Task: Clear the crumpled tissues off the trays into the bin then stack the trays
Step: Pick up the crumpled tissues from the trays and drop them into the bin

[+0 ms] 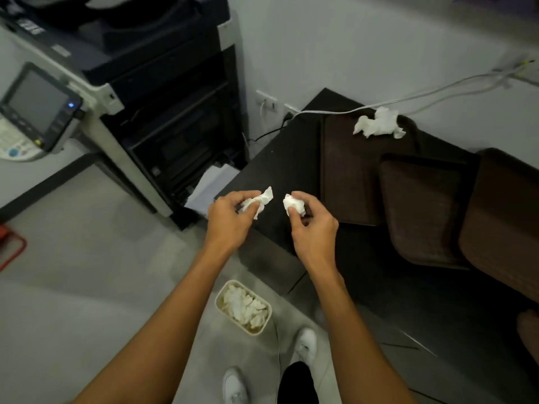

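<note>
A crumpled tissue (260, 201) is pinched between the thumb and curled fingers of the left hand (230, 220). A second tissue (294, 206) is gripped in the same way by the right hand (313, 228). The two wads are held close together but apart, above the near corner of the dark table (285, 158).

Both arms are stretched forward with the backs of the hands turned up and the wrists nearly level. The bin (218, 301) stands on the floor below, seen between the forearms, and is filled with white tissues. It is well apart from both hands.

A third tissue (379, 124) lies on the back end of the far tray (347, 176), well out of reach of either hand. A middle tray (423, 211) is set just beside it and appears to overlap its edge, though the dim light makes this hard to judge. A right-hand tray (507, 217) is cut off by the edge of the view.

A large copier (163, 83) stands left of the table, and a pale cable (408, 97) runs along the wall behind it.
</note>
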Demonstrator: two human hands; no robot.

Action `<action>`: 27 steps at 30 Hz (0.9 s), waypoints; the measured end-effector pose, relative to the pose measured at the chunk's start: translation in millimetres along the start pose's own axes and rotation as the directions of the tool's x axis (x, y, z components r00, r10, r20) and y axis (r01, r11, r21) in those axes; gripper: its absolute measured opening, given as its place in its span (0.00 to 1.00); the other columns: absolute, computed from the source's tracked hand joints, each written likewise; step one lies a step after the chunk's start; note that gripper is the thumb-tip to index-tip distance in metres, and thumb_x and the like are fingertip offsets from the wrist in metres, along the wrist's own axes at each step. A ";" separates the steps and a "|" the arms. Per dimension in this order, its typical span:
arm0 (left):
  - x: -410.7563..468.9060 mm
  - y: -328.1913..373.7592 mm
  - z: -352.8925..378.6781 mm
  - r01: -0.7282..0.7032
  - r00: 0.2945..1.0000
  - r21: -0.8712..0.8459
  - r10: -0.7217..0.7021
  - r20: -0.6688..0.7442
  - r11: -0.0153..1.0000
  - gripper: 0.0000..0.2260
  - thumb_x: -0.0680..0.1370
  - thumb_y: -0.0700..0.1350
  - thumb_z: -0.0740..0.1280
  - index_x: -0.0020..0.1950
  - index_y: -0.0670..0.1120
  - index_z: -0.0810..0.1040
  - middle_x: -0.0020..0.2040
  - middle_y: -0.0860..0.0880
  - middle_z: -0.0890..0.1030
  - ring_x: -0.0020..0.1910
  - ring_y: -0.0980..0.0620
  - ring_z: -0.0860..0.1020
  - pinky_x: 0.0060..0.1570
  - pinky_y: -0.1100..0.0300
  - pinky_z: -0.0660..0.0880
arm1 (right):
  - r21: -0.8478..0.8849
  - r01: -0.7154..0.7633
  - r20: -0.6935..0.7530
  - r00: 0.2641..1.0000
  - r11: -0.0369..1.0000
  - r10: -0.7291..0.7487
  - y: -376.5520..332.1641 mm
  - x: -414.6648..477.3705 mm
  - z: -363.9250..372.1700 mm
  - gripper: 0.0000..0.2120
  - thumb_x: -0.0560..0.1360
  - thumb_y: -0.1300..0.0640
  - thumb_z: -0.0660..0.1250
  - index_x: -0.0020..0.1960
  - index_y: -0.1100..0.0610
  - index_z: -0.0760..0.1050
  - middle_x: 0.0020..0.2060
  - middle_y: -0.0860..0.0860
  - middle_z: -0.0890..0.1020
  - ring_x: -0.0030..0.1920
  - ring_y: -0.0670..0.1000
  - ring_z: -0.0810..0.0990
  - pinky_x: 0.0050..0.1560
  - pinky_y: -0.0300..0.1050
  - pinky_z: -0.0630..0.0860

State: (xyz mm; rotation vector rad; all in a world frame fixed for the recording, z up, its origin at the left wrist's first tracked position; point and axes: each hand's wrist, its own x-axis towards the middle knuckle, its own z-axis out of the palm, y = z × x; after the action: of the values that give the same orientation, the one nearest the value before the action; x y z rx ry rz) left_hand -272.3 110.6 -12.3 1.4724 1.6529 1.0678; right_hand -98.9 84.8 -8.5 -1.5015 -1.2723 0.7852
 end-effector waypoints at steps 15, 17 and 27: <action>-83.8 -140.2 -22.7 0.354 0.922 -0.041 -0.356 -0.150 0.934 0.09 0.79 0.44 0.71 0.58 0.51 0.85 0.48 0.59 0.84 0.45 0.67 0.80 0.42 0.76 0.72 | -0.114 -0.034 0.245 0.968 0.993 0.061 72.7 -87.5 101.5 0.09 0.79 0.62 0.70 0.59 0.56 0.82 0.52 0.47 0.82 0.50 0.44 0.83 0.50 0.33 0.80; -91.1 -167.0 -13.2 0.397 0.903 -0.014 -0.393 -0.172 0.918 0.09 0.79 0.45 0.72 0.58 0.49 0.85 0.50 0.57 0.84 0.45 0.64 0.81 0.42 0.77 0.73 | -0.123 -0.062 0.273 0.957 0.990 0.094 96.4 -92.5 111.6 0.09 0.80 0.62 0.70 0.59 0.56 0.82 0.52 0.47 0.81 0.50 0.44 0.83 0.47 0.30 0.78; -115.8 -322.6 46.7 0.567 0.814 0.009 -0.558 -0.159 0.824 0.09 0.79 0.47 0.72 0.57 0.48 0.86 0.50 0.52 0.86 0.46 0.57 0.83 0.47 0.65 0.78 | -0.430 -0.035 0.421 0.876 0.902 0.234 270.8 -98.6 170.0 0.08 0.80 0.56 0.69 0.59 0.52 0.81 0.56 0.48 0.82 0.55 0.47 0.79 0.49 0.33 0.75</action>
State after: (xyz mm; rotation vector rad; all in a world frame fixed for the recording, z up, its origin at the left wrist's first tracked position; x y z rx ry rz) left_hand -357.0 -6.4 -326.6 0.8410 2.0623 0.8064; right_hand -188.2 42.5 -328.2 -1.8229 -1.7905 1.0655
